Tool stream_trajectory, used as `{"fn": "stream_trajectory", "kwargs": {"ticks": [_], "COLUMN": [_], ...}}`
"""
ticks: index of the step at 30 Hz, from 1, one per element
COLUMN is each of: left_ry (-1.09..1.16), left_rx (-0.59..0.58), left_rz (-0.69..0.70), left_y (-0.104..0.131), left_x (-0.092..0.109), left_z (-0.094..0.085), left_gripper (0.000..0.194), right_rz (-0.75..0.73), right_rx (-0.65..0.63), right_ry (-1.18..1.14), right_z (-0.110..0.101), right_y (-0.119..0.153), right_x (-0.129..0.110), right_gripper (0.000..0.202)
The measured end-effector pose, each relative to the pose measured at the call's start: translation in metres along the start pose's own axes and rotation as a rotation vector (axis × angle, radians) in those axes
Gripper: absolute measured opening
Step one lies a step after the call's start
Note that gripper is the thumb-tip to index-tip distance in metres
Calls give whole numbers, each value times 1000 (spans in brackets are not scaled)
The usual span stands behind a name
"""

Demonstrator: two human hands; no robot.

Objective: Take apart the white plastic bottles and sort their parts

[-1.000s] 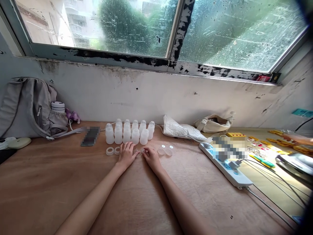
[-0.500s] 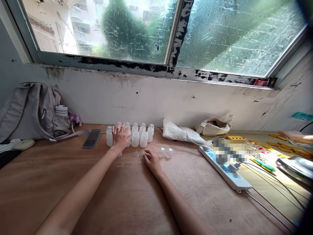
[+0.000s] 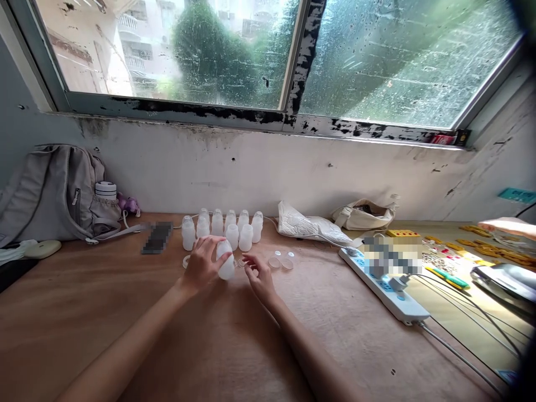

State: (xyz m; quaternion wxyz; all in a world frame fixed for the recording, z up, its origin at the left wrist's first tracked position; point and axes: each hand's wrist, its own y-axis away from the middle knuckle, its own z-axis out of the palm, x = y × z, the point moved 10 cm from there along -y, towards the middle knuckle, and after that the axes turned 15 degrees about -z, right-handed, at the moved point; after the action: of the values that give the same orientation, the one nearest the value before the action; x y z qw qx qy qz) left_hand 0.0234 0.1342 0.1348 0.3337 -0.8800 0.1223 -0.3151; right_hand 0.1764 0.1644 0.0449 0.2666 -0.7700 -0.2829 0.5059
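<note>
My left hand [image 3: 201, 265] is closed around the upper part of a translucent white bottle [image 3: 226, 269], held in front of the others and tilted slightly. My right hand [image 3: 258, 273] hovers just to the right of it, fingers loosely curled and apart, with nothing visible in them. By its fingertips lies a small clear ring-like part [image 3: 241, 263]. Another ring [image 3: 186, 261] shows partly behind my left hand. To the right lie two clear round rings [image 3: 287, 264], with small white discs beside them. Behind my hands stand several similar bottles [image 3: 245, 238] in rows, some with clear tops.
A dark blurred item [image 3: 157, 238] and a grey backpack [image 3: 54, 190] lie left. On the right are a white padded pouch [image 3: 307, 226], a cloth bag [image 3: 364, 215] and a power strip [image 3: 385, 287] with cables. Another person's hand [image 3: 508, 225] shows at the far right.
My left hand has taken a bottle from the front of the group and brought it nearer and to the right. My right hand has lifted slightly off the small ring.
</note>
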Motion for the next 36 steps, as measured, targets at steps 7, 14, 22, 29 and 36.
{"fn": "stream_trajectory", "kwargs": {"ticks": [7, 14, 22, 29, 36], "left_ry": [239, 432, 63, -109, -73], "left_rx": [-204, -398, -426, -357, -322], "left_rz": [-128, -440, -99, -26, -24], "left_y": [27, 53, 58, 81, 79], "left_x": [-15, -46, -7, -9, -5], "left_z": [33, 79, 49, 46, 42], "left_gripper": [42, 49, 39, 38, 35], "right_rz": [48, 80, 30, 15, 29], "right_rx": [-7, 49, -24, -230, -117], "right_ry": [-160, -105, 16, 193, 154], "right_z": [9, -6, -12, 22, 14], "right_y": [3, 2, -2, 7, 6], "right_x": [-16, -4, -21, -32, -26], "right_gripper": [22, 25, 32, 34, 36]}}
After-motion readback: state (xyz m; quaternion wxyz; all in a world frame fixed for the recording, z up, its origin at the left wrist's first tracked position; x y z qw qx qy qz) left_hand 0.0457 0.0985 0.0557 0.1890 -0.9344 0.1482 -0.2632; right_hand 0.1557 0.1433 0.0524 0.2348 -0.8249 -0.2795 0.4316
